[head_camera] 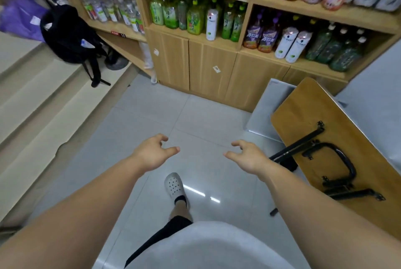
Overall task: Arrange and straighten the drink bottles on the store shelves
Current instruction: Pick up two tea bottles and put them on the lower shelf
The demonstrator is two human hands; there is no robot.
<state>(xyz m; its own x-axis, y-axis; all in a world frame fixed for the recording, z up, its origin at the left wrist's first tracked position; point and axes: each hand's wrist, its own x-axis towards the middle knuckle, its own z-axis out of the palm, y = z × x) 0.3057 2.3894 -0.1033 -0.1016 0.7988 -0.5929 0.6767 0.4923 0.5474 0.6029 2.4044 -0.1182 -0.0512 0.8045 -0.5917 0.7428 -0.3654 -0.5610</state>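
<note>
Both hands empty: left hand (153, 156) and right hand (247, 158) hover over the floor, fingers loosely curled. Drink bottles (195, 19) stand on the far shelves (195, 37), well apart from the hands. Rows uneven; judged straightening mostly left.

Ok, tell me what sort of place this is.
Most likely a small drinks shop or convenience store. Wooden shelves carry rows of green tea bottles and water bottles, and price tags sit on the shelf edges.
</note>
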